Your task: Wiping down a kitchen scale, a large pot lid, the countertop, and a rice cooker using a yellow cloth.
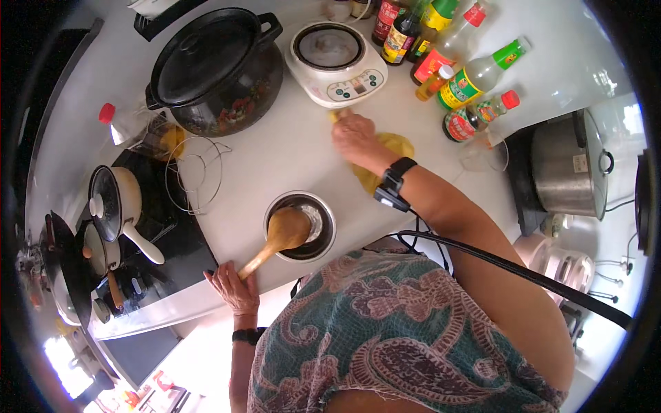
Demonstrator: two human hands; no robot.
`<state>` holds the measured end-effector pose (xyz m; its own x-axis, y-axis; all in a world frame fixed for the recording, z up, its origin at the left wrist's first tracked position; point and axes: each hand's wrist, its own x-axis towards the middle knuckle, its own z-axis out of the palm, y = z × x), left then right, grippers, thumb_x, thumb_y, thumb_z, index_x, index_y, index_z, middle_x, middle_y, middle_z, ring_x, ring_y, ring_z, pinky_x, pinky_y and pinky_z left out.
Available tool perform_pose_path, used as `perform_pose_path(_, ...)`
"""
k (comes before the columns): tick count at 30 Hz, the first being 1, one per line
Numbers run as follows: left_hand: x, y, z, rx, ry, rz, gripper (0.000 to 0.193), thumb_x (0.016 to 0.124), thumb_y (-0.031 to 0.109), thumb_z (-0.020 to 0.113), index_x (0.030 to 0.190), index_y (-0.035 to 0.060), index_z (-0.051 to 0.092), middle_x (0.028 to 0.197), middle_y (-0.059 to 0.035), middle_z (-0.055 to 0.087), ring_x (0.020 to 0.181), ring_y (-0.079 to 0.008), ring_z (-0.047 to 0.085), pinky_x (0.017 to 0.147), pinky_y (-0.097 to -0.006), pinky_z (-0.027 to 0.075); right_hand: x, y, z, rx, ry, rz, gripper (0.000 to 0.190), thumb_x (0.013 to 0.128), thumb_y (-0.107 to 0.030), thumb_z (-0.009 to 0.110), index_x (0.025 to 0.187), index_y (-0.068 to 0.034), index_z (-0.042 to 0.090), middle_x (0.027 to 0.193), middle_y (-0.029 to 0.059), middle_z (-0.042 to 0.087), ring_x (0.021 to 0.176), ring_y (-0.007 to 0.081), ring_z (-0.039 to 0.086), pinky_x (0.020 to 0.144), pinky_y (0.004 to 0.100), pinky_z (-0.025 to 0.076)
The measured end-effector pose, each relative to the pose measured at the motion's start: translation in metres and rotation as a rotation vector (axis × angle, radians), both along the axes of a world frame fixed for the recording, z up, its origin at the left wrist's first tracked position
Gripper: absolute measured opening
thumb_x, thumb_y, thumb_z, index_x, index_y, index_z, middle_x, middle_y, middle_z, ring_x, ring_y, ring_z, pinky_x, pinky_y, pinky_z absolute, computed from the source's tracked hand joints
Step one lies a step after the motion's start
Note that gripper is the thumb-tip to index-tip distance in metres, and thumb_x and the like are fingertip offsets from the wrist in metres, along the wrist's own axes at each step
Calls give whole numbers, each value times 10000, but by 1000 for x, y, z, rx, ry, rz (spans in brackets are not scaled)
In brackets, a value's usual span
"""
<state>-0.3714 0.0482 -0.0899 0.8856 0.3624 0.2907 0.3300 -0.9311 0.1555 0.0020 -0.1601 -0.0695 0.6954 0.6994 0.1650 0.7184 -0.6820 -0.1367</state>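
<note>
My right hand [355,135] presses down on the counter [242,160] with its fingers curled over a yellow cloth. Some yellow shows beyond the fingertips, and a wider spread of yellow cloth [386,157] lies under the wrist; whether these are one piece is hidden. My left hand [235,289] rests at the counter's front edge. Its thumb and index finger lie around the end of a wooden ladle's handle, but I cannot tell whether they grip it. The ladle [286,229] leans with its bowl end inside a round metal bowl [329,235].
A black lidded pot [206,67] and a white electric base [335,64] stand behind. Several sauce bottles [467,82] line the back right beside a clear glass [477,155]. Left are a wire rack [193,178] and a white-handled saucepan [116,199]. A steel stockpot [565,162] stands right.
</note>
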Motion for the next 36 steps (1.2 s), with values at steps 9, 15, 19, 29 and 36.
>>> perform_pose_path(9, -5, 1, -4, -17, -8, 1, 485, 827, 365, 530, 1136, -7, 486, 1096, -168, 477, 1098, -349, 440, 1048, -595, 153, 14, -25, 2, 31, 33, -142, 168, 724, -127, 519, 789, -9, 620, 881, 169, 582, 742, 301, 606, 615, 438, 486)
perform_pose_path(15, 1, 3, -4, -8, 2, -7, 499, 852, 399, 498, 1145, -6, 480, 1093, -169, 480, 1096, -346, 444, 1050, -598, 148, -5, 17, -3, -22, -61, 106, 122, 727, -96, 520, 750, -13, 606, 798, 127, 594, 652, 266, 611, 534, 368, 489)
perform_pose_path(19, -1, 0, -5, -14, -17, 8, 482, 846, 385, 501, 1133, -3, 483, 1087, -166, 482, 1096, -340, 447, 1052, -596, 149, 0, 6, -8, 121, -54, 62, 111, 717, -98, 532, 700, -16, 605, 775, 138, 587, 641, 264, 609, 526, 372, 491)
perform_pose_path(29, 4, 1, -2, 5, 2, -23, 511, 876, 428, 465, 1144, -7, 474, 1092, -162, 459, 1095, -334, 431, 1052, -603, 165, -5, 15, 1, 20, -19, 115, 118, 688, -110, 537, 672, -22, 615, 804, 160, 598, 672, 279, 615, 568, 391, 495)
perform_pose_path(36, -3, 0, -1, -11, -36, 0, 405, 820, 298, 553, 1096, 6, 503, 1052, -163, 493, 1065, -342, 459, 1051, -588, 150, 13, -19, 10, 6, -52, 4, 132, 701, -128, 535, 678, -24, 612, 763, 150, 593, 683, 284, 602, 553, 405, 486)
